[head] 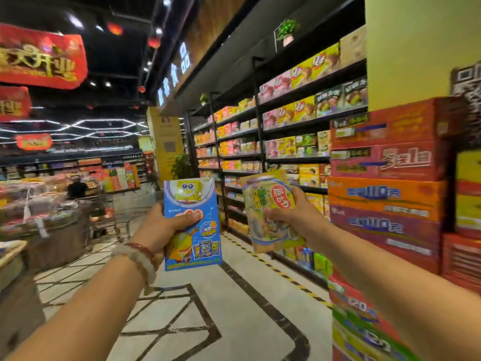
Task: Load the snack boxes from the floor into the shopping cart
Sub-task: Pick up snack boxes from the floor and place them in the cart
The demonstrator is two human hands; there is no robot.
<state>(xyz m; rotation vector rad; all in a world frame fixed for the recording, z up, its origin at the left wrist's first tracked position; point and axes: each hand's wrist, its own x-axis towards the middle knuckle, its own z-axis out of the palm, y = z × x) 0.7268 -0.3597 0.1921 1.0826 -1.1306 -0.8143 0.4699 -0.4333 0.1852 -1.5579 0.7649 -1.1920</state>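
A: Well, both hands are full. The left hand (166,225) holds a blue box (192,225) with its thumb across the front, and the right hand (289,214) holds a green and yellow box (270,212) the same way, fingers behind, thumb in front.

B: Where do the boxes sit?

A: Held up at chest height, upright, side by side but apart. The blue one is at about six o'clock of the view's middle, the green one at about four o'clock.

B: How would you expect them to handle?

A: Light, I'd judge, since one hand carries each with ease. They look like thin card, flat and fairly stiff, probably easy to dent if squeezed. A grip on the lower half across the flat faces, as here, seems right. The printed surface may be a little slick.

B: And the cart?

A: A wire shopping cart (109,214) stands near nine o'clock, well apart from the hands, down the aisle. It's blurred, so I can't tell what's in it.

B: Counts?

A: Two boxes in hand, one per hand; one cart. No boxes show on the visible tiled floor (234,308). Stacked cartons (385,183) fill three o'clock, with stocked shelves (286,126) at one o'clock, too many to count.
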